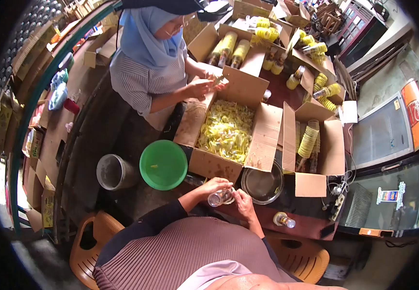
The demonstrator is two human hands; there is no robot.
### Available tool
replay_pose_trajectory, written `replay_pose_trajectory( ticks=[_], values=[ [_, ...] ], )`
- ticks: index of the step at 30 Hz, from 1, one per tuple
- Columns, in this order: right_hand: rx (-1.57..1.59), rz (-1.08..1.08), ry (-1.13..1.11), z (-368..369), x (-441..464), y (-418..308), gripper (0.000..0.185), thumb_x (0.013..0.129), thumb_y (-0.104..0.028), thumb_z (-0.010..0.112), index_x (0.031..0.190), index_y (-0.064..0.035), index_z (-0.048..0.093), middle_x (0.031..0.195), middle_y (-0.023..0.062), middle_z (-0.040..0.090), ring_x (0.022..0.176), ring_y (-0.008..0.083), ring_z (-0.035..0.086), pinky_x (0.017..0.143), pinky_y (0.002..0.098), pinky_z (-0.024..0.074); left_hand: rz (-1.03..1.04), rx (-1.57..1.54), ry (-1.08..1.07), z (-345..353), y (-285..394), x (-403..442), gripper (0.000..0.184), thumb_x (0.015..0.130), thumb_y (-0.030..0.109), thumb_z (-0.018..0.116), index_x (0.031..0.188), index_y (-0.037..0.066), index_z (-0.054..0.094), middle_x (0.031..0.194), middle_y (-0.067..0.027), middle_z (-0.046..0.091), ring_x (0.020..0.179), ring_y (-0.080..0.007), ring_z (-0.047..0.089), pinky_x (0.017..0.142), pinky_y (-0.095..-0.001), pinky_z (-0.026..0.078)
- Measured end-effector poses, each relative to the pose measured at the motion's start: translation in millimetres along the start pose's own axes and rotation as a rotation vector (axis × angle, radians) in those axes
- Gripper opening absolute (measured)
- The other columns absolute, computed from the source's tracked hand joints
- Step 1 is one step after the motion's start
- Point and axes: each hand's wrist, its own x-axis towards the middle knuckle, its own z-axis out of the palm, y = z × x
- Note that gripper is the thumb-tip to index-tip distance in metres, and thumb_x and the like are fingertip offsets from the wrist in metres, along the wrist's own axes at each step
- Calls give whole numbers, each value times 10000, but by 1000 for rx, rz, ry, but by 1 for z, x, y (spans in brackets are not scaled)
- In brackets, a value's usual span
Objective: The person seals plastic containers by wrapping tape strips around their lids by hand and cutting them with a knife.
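Observation:
A clear container (215, 198) is held between my two hands, tilted on its side, in front of my body. My left hand (215, 186) has its fingers wrapped round the container's left and upper side. My right hand (243, 202) closes on its right end, where something small and pale shows. Just beyond my hands stands a cardboard box (214, 165) filled with yellow pieces (226, 128). A round metal basin (262, 185) lies beyond my right hand, and a small clear jar (284, 220) with a yellowish end rests on the table to the right.
A green basin (163, 164) and a grey bucket (113, 172) stand at the left. Across the table, a person (156, 63) holds something small in both hands. Boxes (318, 169) with stacked yellow-ringed items stand at the right. Wires (341, 186) hang by the table's right edge.

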Motion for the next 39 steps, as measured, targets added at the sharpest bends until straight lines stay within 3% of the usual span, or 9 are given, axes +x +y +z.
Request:
replay_pose_trajectory(
  ticks=[4,7,10,11,15,23,27,31,39],
  values=[
    [-69,4,19,4,10,-21,317,967,-266,505,812,6,557,619,82,436,601,119,400,541,304,378,41,-85,-76,-22,-16,12,220,918,281,602,936,67,652,863,1,647,789,-99,603,736,-247,473],
    [-269,-407,103,14,25,-17,201,949,-144,493,894,37,559,692,152,465,609,246,499,566,344,413,1,-67,34,-27,-2,7,230,906,291,620,950,67,647,877,-6,654,795,-101,620,711,-260,492],
    [-124,-220,77,18,42,-32,146,933,-78,483,960,40,565,746,170,475,649,312,538,592,362,432,58,-402,-54,-36,11,2,184,896,230,637,989,71,641,905,-13,661,791,-115,638,691,-263,519],
    [-173,-383,126,21,50,-38,171,938,-114,502,888,44,545,690,150,428,600,249,479,571,332,404,80,-406,-85,-43,16,1,172,900,185,626,1023,65,632,930,-25,663,819,-122,645,694,-266,529],
    [182,-149,169,31,62,-70,266,979,-208,487,826,-3,562,740,-53,490,695,42,405,599,215,350,161,-514,-103,-30,65,-16,87,882,155,643,904,73,621,838,-30,656,744,-138,652,667,-282,547],
    [487,-257,469,43,73,-75,286,1003,-247,437,788,-74,512,694,-52,446,616,50,391,545,222,340,294,-694,-169,-15,76,-14,206,863,156,648,1027,38,605,854,-62,636,762,-160,642,712,-308,553],
    [791,-131,457,23,68,-90,289,989,-257,446,738,-119,413,640,-28,369,548,74,363,501,212,299,187,-893,-330,-60,73,16,200,967,259,503,847,102,536,659,25,528,570,-98,525,565,-271,517],
    [630,-5,352,36,67,-77,217,974,-241,472,814,-100,515,694,-15,487,594,83,456,534,222,380,241,-812,66,-79,93,1,206,966,256,502,963,63,576,737,-14,595,639,-134,603,587,-304,550],
    [229,93,291,48,101,-94,263,949,-276,554,842,-68,674,633,-47,482,583,30,418,535,213,358,533,-876,-311,-121,62,25,330,828,152,690,1093,-10,579,1018,-96,655,954,-225,642,926,-436,525]
  ],
)
